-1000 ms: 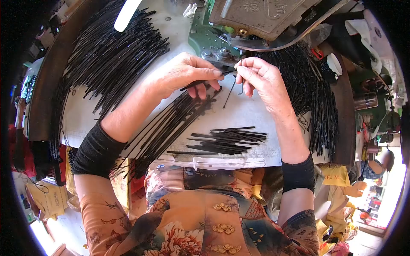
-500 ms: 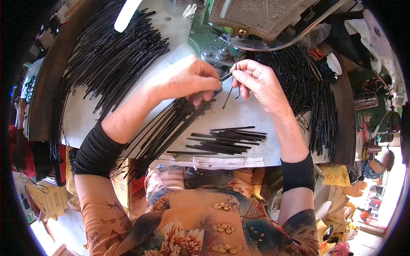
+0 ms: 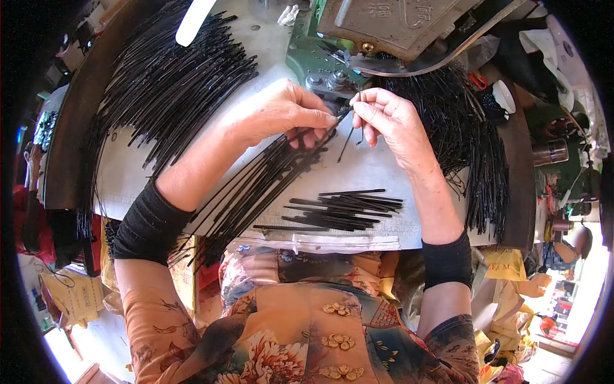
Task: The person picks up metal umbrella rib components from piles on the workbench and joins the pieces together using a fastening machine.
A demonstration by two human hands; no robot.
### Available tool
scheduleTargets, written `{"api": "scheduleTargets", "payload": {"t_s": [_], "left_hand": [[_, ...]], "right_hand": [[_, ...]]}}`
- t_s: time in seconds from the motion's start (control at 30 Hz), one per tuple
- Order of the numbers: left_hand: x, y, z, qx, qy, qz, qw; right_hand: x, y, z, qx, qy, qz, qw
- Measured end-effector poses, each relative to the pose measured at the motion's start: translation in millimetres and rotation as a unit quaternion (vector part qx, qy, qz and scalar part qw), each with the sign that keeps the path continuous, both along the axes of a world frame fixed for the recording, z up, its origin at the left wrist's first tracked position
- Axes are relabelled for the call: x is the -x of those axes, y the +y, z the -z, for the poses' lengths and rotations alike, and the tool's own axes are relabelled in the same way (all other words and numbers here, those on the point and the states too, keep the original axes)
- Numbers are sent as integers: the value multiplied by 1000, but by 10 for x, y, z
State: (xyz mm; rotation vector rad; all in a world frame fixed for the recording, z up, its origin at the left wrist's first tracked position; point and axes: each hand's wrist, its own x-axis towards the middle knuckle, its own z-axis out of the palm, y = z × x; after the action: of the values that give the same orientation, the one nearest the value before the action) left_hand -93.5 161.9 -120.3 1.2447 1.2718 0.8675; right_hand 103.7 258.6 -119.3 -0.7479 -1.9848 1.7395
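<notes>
My left hand (image 3: 281, 116) is closed in a pinch on a thin black strip (image 3: 344, 116) in front of the machine. My right hand (image 3: 391, 123) pinches with thumb and forefinger near the strip's far end. Thin dark lengths (image 3: 346, 146) hang below its fingers. Under my left hand, a bundle of long black strips (image 3: 252, 182) slants toward the table's front edge. Nearer my body lies a small pile of short black strips (image 3: 348, 211). The exact contact between fingers and strip is partly hidden.
A green machine base (image 3: 304, 61) with a brown metal housing (image 3: 396, 29) stands just beyond my hands. Large heaps of black strips lie at left (image 3: 176, 83) and right (image 3: 464, 141). A white bar (image 3: 193, 20) juts in at the top.
The view has shifted slightly. My hands stay close together on the strip, and my right fingers have turned a little, with the hanging lengths now at a different angle.
</notes>
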Motion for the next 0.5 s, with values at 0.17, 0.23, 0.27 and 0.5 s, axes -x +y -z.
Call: {"api": "scheduleTargets", "payload": {"t_s": [0.17, 0.23, 0.27, 0.5], "left_hand": [[-55, 16, 39, 13, -43, -47, 998], [-69, 20, 70, 25, -66, -51, 996], [-67, 21, 92, 30, -72, -46, 996], [-181, -24, 95, 19, -96, -74, 992]], "right_hand": [[7, 1, 24, 9, 14, 22, 1000], [17, -10, 42, 8, 21, 31, 999], [23, -15, 47, 8, 25, 35, 999], [56, -53, 71, 8, 51, 65, 997]]}}
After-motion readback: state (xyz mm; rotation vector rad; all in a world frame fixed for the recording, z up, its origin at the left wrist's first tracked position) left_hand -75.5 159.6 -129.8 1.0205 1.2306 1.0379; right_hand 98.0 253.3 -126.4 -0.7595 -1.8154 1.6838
